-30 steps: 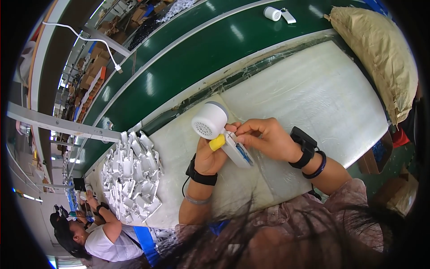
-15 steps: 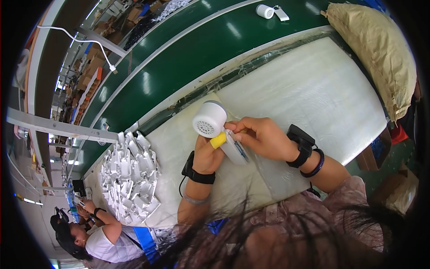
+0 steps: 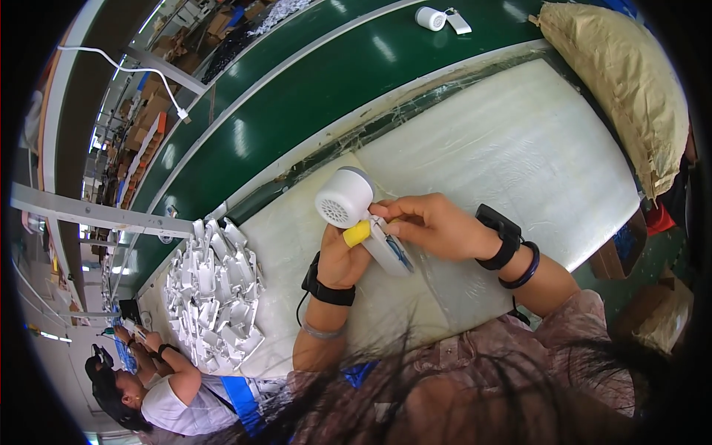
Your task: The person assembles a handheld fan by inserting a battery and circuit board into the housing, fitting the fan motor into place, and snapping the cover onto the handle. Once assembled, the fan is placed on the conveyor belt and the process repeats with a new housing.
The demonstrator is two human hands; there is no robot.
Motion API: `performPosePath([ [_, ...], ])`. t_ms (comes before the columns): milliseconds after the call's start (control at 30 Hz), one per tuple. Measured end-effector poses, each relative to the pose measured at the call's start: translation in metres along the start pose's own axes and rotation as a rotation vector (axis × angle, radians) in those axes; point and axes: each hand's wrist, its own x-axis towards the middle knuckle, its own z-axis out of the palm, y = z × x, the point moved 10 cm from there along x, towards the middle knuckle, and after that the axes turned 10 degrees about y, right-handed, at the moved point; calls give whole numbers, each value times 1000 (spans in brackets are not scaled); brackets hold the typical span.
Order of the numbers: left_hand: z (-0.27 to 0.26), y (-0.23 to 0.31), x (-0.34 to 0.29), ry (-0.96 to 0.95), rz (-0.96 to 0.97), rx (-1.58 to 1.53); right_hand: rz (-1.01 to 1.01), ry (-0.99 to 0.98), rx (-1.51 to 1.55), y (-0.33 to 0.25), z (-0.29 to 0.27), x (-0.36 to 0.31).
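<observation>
A white handheld fan (image 3: 345, 197), with a round grilled head and a slim handle, is tilted above the pale work mat. My left hand (image 3: 341, 258) is closed round it just below the head; a yellow wrap (image 3: 357, 233) covers one finger. My right hand (image 3: 432, 226) pinches at the top of the handle near the neck joint, its fingertips touching the white casing. Something blue shows along the open side of the handle (image 3: 391, 254). Whatever small part lies under my right fingertips is hidden.
A heap of white plastic shells (image 3: 213, 300) lies on the mat's left. Beyond the mat (image 3: 504, 148) runs a green conveyor (image 3: 297, 104) carrying another white fan (image 3: 431, 18). A brown paper sack (image 3: 619, 89) stands far right. A white cable (image 3: 133, 69) hangs left; a co-worker (image 3: 174, 400) sits lower left.
The fan has shifted very slightly left, and its handle has turned a little, showing more of the blue inside. Both hands keep their hold. The co-worker's hands have moved.
</observation>
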Motion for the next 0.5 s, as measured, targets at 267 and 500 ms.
performPosePath([
  [267,-2,-5,1,-33,-20,-38,58,-54,7,2,1,0],
  [500,4,-1,0,-42,1,-23,-52,33,-156,-7,-2,-1],
])
